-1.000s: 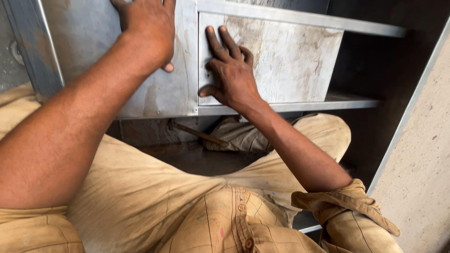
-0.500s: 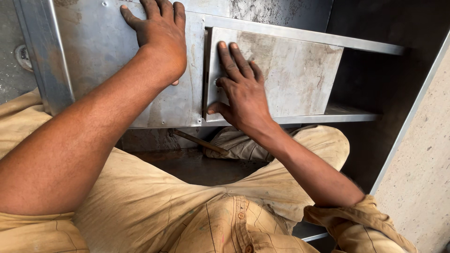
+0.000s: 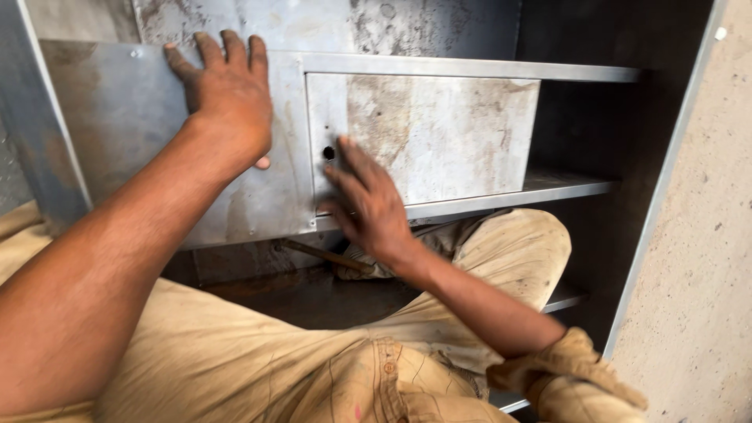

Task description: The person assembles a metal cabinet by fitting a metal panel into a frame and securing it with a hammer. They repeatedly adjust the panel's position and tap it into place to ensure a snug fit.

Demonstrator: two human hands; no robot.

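The left hand point(image 3: 227, 102) lies flat, fingers spread, on the dull grey sheet-metal panel point(image 3: 157, 149) at far left; keep it braced there. Just right, the right hand point(image 3: 368, 204) presses loose, unclenched fingers on the scuffed grey steel drawer front point(image 3: 439, 133) beside its small round hole point(image 3: 328, 153); push squarely.

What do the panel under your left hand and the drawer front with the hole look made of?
Panel under the left hand: looks like bare sheet steel, dull grey, smudged and scuffed. Drawer front at the right hand: likely the same sheet metal, unpainted, blotchy, folded edges.
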